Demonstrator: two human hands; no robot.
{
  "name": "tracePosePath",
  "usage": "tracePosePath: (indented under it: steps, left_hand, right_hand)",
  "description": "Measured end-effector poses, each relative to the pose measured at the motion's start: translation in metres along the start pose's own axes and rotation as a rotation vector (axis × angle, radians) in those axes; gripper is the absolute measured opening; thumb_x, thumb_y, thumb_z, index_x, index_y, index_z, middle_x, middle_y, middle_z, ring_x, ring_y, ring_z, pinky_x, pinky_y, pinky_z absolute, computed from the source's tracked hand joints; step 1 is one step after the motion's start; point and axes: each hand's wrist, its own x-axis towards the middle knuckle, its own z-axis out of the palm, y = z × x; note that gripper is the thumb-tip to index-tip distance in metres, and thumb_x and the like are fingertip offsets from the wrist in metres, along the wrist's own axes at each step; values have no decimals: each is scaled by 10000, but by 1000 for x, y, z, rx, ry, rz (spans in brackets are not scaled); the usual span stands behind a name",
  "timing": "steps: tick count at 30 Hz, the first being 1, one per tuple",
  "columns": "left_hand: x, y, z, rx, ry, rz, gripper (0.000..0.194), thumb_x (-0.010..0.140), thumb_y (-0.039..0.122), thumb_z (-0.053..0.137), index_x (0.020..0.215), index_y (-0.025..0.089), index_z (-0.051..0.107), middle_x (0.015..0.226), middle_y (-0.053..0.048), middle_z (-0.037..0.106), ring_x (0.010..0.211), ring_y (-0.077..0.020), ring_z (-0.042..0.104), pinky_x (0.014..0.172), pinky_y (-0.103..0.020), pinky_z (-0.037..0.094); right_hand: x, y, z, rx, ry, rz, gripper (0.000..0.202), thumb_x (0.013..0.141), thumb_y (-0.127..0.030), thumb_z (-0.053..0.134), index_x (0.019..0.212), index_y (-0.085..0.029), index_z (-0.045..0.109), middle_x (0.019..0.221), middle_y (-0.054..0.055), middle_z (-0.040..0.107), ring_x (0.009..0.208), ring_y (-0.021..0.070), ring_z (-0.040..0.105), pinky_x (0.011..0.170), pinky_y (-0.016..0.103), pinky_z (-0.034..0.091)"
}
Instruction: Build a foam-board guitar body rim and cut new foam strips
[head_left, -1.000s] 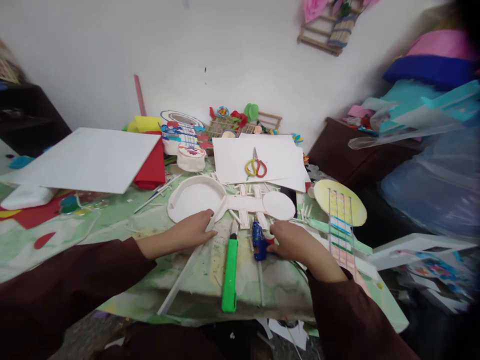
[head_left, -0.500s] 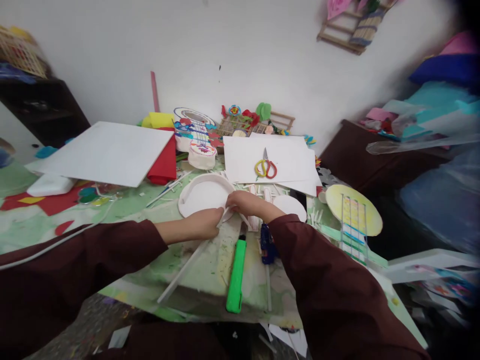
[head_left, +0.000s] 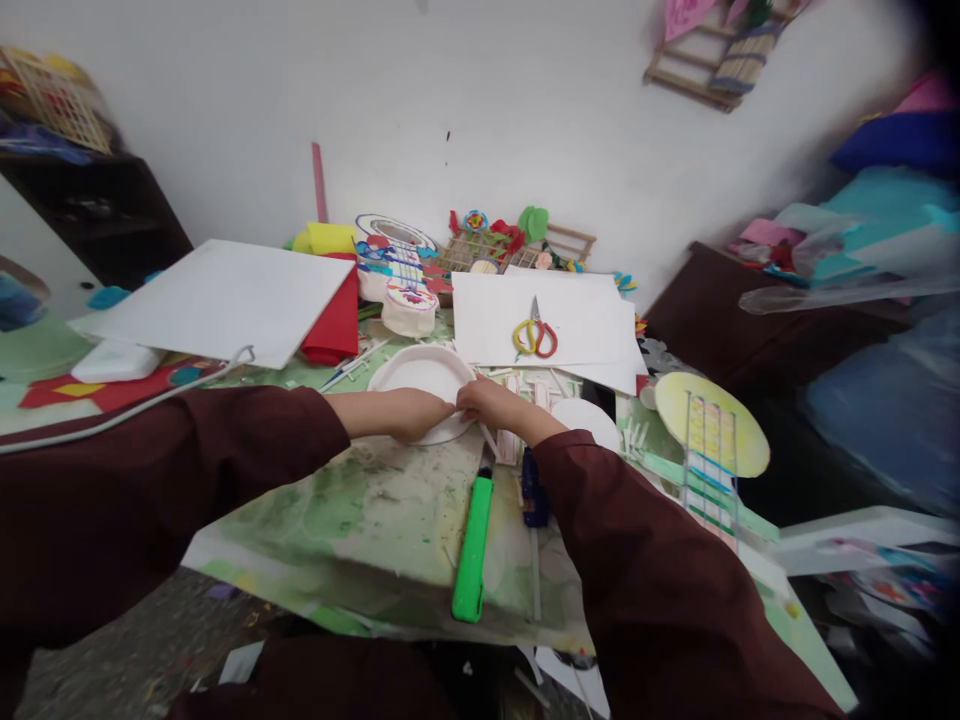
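Observation:
A round white dish-like piece (head_left: 420, 368) with a low raised rim lies in the middle of the table. Over its near right edge my left hand (head_left: 420, 412) is closed, fingertips pressed together at the rim. My right hand (head_left: 495, 405) meets it there, pinching a thin white strip (head_left: 489, 440) whose short end shows below the fingers. The rest of the strip is hidden by my hands. Just below lies a green utility knife (head_left: 472, 555), blade pointing away from me. Beside it is a dark blue tool (head_left: 534, 490), partly behind my right sleeve.
Red-and-yellow-handled scissors (head_left: 535, 335) rest on white sheets (head_left: 487, 320). A white disc (head_left: 589, 420) and a yellow disc with strings (head_left: 712, 425) are right. A large white board (head_left: 217, 300) is left, a decorated paper guitar (head_left: 409, 290) behind. A white cable (head_left: 150, 403) crosses my left sleeve.
My left hand has moved up and onto the dish's near edge, closer to my right hand. The long strip end that stretched toward me at the lower left no longer shows.

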Motion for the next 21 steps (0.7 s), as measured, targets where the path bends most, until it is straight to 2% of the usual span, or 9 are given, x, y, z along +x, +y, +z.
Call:
tracePosePath:
  steps: [3,5,11,14,21]
  left_hand:
    - [-1,-2,-4,83,-76,24,396,731,41,572,1117,115,615,966,-146,687,849,-257,641,741,-322,481]
    - [-2,-2,-4,101,-84,28,380,746,44,545,1112,112,617,979,-156,683,862,-270,641,739,-330,478]
    - [0,0,12,65,-8,0,382,725,90,538,1100,97,609,994,-170,676,882,-292,645,725,-341,490]
    - [1,-3,18,45,-7,-4,369,714,118,552,1077,109,614,1014,-156,672,907,-294,640,740,-347,496]
    - [0,-3,15,60,18,56,356,714,64,563,1064,68,626,1002,-178,670,890,-289,639,781,-363,490]
  right_hand:
    - [0,0,0,0,3,-2,164,754,-125,571,842,-169,702,912,54,690,913,194,568,930,323,292]
    - [0,0,1,1,5,-5,171,749,-122,573,850,-168,703,917,58,690,917,197,568,929,325,293]
    - [1,3,2,19,8,-18,181,741,-115,578,858,-169,704,918,54,690,934,197,569,944,333,284]
    - [0,1,0,23,10,-18,179,739,-102,574,848,-160,704,922,59,692,941,198,568,942,331,289]
    - [-2,-4,-5,-3,5,-15,171,743,-97,568,832,-156,702,912,62,696,916,201,574,918,331,302]
